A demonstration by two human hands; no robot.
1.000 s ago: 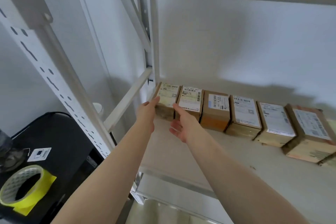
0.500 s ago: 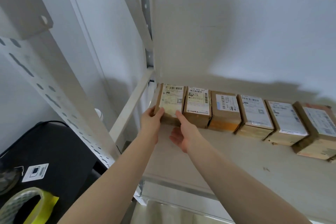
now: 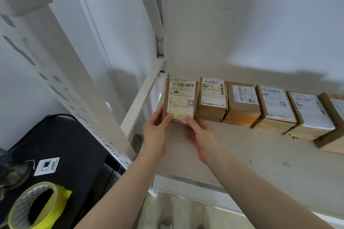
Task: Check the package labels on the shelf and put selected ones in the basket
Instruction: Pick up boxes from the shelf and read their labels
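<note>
Head view shows we are gripping the leftmost labelled package [image 3: 181, 101] at the shelf [image 3: 260, 163] end with left hand [image 3: 155, 132] and right hand [image 3: 200, 135], checking it; no basket is showing.

Six cardboard packages [image 3: 212, 98] are shown in a row on one shelf [image 3: 251, 163] — each bearing one label. Two hands — left hand [image 3: 154, 132], right hand [image 3: 202, 137] — are counted. One tape roll [image 3: 35, 206] and one card [image 3: 47, 166] are seen on the black desk [image 3: 74, 145].
</note>
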